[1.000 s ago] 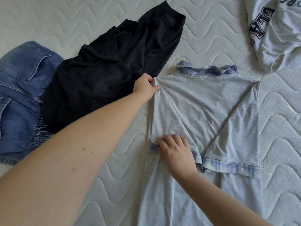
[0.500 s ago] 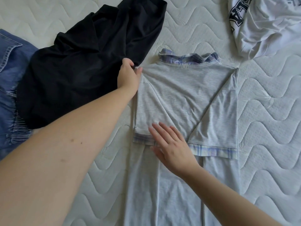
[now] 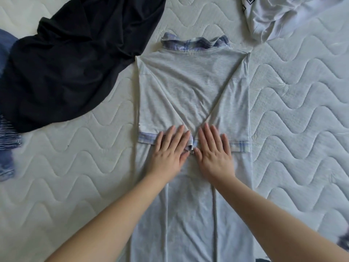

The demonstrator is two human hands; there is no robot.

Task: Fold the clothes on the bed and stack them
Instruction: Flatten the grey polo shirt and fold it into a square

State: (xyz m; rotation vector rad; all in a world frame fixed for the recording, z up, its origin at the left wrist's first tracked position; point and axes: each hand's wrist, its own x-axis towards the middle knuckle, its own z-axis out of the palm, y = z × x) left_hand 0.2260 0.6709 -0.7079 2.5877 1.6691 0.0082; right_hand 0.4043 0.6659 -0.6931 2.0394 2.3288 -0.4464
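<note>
On quilted mattress, soft grey shirt

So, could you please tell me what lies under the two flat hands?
Left hand and right hand press on the plaid-trimmed cuffs of the folded light grey cotton shirt. The cuff ends beneath the palms are covered.

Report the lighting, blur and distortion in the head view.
Head view: soft, even light with no glare and only faint shadows under the left hand and right hand; the grey shirt at centre is sharp; the jeans at the left edge and the white garment top right are smeared with blur; wide-angle stretch enlarges the forearms near the bottom.
</note>
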